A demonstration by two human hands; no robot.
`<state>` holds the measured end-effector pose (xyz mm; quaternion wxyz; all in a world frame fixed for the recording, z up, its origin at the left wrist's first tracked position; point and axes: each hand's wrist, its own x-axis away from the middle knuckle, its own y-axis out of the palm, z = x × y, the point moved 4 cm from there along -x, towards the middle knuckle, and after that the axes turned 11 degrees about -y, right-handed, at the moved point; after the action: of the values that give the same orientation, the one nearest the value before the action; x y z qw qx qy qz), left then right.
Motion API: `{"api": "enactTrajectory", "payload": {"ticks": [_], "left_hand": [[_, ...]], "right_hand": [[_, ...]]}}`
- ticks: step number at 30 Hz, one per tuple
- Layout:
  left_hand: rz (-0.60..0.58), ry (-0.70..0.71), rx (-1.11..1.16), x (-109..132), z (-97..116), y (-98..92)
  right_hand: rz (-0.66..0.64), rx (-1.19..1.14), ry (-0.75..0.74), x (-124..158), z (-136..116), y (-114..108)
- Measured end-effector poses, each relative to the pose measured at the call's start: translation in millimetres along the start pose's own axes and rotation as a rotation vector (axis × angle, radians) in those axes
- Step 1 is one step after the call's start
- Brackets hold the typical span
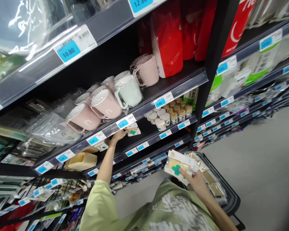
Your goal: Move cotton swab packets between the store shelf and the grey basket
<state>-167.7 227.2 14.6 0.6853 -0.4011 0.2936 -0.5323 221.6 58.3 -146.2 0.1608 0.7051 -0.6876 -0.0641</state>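
Your left hand (120, 135) is in under the mug shelf, fingers closed on the near left end of a small clover packet (134, 130). The packet juts out to the right of those fingertips, over the lower shelf (149, 139); can't tell if it touches the shelf. Its long axis runs left to right, rising slightly rightward; printed face toward you, top edge partly behind the price label (126, 122).

Your right hand (197, 181) pinches a second packet, the card-topped packet (174, 167), by its near right side, thumb on the front. Most of it extends left and forward of the hand, beside the basket (234, 205). Face up at you, white header on the far side, long axis sloping from upper left to lower right.

Around you: wrapped packs (213, 183) in the basket, under and right of that hand; pink and mint mugs (106, 104) above your left hand; small lidded jars (179, 114) on the shelf to its right; a cream bin (83, 161) left of your left forearm
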Motion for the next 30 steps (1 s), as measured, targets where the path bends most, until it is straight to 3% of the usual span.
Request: {"api": "enactTrajectory", "payload": {"ticks": [3, 7, 12, 18, 21, 26, 30], "left_hand": [[-0.05, 0.023, -0.001, 15.3, -12.2, 5.1], [-0.042, 0.134, -0.001, 35.9, -22.2, 5.0], [-0.02, 0.218, 0.065, 52.4, -31.3, 3.6], [0.002, 0.175, 0.194, 50.9, -34.6, 10.2], [0.049, 0.145, 0.277, 47.3, -34.5, 18.0], [0.128, 0.078, 0.519, 37.2, -42.6, 33.7], [0.013, -0.008, 0.708, 25.7, -52.5, 49.0]], "right_hand": [[-0.014, 0.103, -0.205, -19.3, -27.6, 17.4], [-0.052, 0.17, -0.445, -58.7, -60.2, 63.8], [-0.028, 0.293, -0.694, -128.5, -69.1, 134.1], [-0.405, 0.303, -0.649, -189.0, -44.9, 211.2], [-0.489, 0.304, -0.625, -198.6, -33.3, 224.3], [-0.572, 0.314, -0.559, -204.9, -26.0, 222.3], [-0.615, 0.279, -0.519, -208.0, -27.3, 222.7]]}}
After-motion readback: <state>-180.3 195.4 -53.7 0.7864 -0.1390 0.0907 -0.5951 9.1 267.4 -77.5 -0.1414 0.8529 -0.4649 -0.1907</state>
